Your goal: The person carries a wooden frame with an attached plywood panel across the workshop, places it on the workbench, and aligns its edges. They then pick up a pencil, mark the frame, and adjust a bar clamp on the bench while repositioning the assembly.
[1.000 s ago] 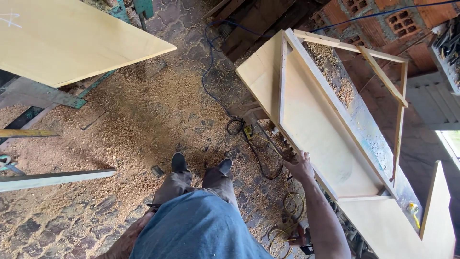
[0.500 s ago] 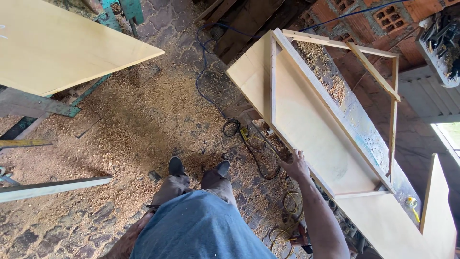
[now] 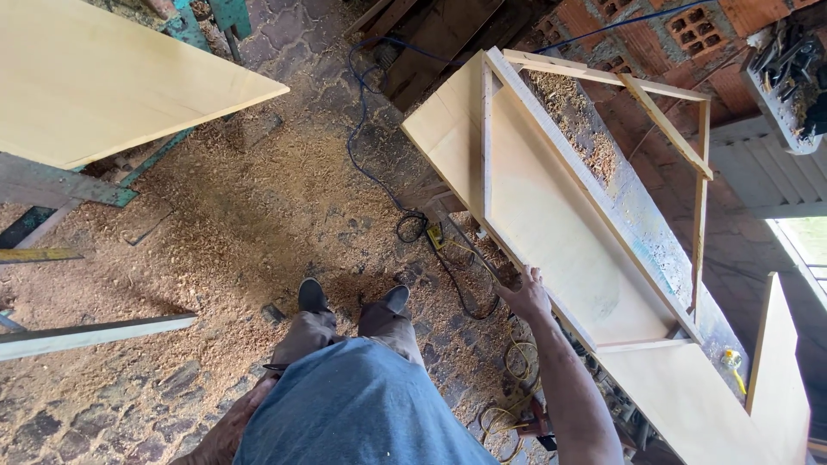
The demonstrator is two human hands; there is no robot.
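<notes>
Sawdust covers the paved floor under our feet. A pale plywood sheet lies on the bench at our left; a long wooden panel frame rests on the workbench at our right. Our right hand grips that frame's near edge, fingers closed on it. Our left hand hangs by our thigh, fingers loosely curled, holding nothing.

The panel is pale yellow wood. Tan sawdust covers a grey patterned paved floor. The cable is blue, the bricks red-orange, the shirt blue-grey, the shoes black.
</notes>
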